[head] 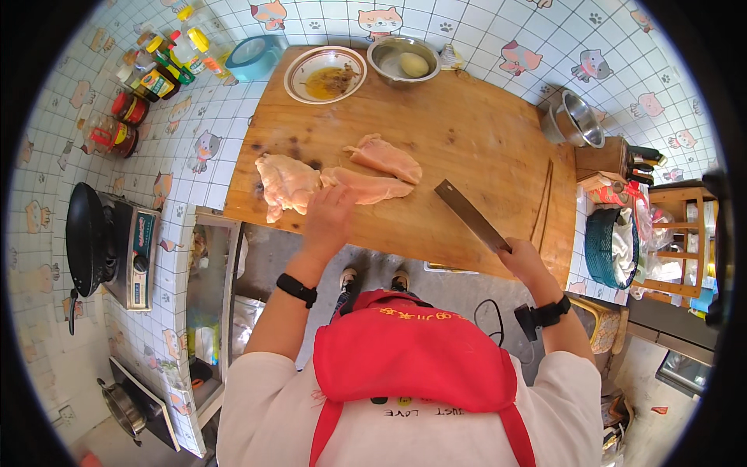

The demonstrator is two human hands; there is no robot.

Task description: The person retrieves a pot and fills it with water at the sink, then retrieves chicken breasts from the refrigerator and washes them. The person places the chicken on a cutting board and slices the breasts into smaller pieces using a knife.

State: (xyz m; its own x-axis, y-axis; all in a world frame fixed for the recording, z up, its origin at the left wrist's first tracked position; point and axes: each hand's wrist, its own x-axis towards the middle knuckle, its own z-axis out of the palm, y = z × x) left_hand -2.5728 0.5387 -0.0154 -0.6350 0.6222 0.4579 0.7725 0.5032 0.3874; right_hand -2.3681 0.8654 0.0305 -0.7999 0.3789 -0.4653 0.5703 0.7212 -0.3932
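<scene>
My left hand (331,215) rests its fingers on the near edge of a long piece of raw chicken breast (373,185), with its left end under or beside the fingertips. To its left lies a larger piece of raw chicken with skin (286,182). Another piece of raw breast (386,157) lies just behind the long one. In my right hand (522,260) is the handle of a cleaver (471,213), its blade pointing up and left over the wooden board (467,140), apart from the meat.
At the back stand a patterned bowl (300,61) with yellow liquid and a metal bowl (376,55) holding a pale oval item. Two chopsticks (543,204) lie at the right, near a knife block (601,157) and metal bowls (578,119). Sauce bottles (157,82) stand at the left.
</scene>
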